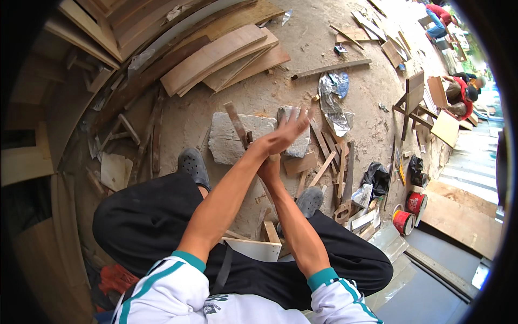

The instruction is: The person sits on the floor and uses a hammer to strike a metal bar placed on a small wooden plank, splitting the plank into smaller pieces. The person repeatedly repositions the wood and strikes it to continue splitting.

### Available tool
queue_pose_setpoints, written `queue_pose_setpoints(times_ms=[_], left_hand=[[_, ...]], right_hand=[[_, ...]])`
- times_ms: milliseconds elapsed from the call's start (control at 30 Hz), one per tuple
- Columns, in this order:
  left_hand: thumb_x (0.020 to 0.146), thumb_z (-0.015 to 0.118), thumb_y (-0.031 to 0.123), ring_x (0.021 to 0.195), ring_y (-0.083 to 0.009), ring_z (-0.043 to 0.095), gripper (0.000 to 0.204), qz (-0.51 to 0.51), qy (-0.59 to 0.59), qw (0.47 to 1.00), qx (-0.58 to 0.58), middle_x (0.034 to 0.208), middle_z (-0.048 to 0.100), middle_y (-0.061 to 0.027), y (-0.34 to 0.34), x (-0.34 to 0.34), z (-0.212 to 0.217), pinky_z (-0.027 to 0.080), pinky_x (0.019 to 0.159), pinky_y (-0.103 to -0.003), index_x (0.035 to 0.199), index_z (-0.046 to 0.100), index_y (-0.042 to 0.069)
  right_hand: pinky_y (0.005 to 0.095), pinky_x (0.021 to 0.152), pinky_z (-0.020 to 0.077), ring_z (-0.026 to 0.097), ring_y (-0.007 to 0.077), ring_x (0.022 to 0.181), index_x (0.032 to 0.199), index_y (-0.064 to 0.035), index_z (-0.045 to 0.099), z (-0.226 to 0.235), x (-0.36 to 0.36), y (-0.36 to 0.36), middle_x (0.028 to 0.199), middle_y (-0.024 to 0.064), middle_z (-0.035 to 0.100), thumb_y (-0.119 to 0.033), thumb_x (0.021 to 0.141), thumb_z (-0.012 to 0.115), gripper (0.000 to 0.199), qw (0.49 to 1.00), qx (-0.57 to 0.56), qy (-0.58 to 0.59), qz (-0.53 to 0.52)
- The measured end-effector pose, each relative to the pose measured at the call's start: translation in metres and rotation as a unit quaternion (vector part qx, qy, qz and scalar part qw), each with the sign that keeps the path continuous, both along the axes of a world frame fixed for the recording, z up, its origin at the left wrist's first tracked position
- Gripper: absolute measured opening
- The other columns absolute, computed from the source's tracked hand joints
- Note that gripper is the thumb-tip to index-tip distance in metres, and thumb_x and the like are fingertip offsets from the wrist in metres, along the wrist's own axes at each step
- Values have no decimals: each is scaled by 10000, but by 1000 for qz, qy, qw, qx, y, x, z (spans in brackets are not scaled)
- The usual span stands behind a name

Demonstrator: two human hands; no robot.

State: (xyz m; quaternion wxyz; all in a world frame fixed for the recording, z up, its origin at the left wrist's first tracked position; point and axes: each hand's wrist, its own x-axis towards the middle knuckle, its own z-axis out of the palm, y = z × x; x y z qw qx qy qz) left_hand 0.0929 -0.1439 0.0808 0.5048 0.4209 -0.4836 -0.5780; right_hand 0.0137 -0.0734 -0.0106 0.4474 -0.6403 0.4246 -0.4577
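Note:
My left hand [291, 131] reaches over the right of two rough pale concrete blocks, its fingers spread and slightly blurred, holding nothing visible. Just below its wrist my right hand [270, 168] is closed, partly covered by the left. A pale rounded end shows at its top; the rest of what it grips is hidden. The left concrete block [226, 141] lies on the ground ahead of my feet, close beside the right block [298, 146]. Across the left block slants a narrow wooden strip [235, 123], with a small dark piece near its lower part by my left wrist.
Curved plywood boards [216, 56] are stacked at the far left. Wood offcuts [324, 156] and a handsaw [342, 212] lie to the right, near black plastic bags [376, 179] and red tins [403, 221]. A wooden chair [414, 97] stands farther off, near co-workers [461, 100].

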Motion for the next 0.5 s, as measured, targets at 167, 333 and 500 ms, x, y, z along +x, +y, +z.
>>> queue_pose_setpoints(times_ms=[167,333,500], left_hand=[[1007,112,645,1520,-226,-71,869,24,25,998,-46,1648,-26,-145,-23,60,-8,-57,1220,-380,1548,11,-27],[921,137,775,1514,-260,-97,947,22,-50,998,17,1650,-50,-121,-22,69,-4,-59,1214,-460,1572,16,100],[834,169,879,1513,-302,-97,1043,-82,-49,994,58,1647,-3,-140,1,10,-1,-26,1208,-531,1585,111,157]], right_hand=[[370,620,526,703,300,676,857,-27,681,-8,4,-10,700,160,674,-175,881,679,150,990,49,129,-15],[338,665,524,693,226,731,869,-21,684,-5,5,-18,784,131,700,-140,868,686,120,980,139,98,104],[347,704,511,622,148,754,906,20,651,-1,6,-11,812,54,690,-93,871,666,119,991,114,-51,44]])
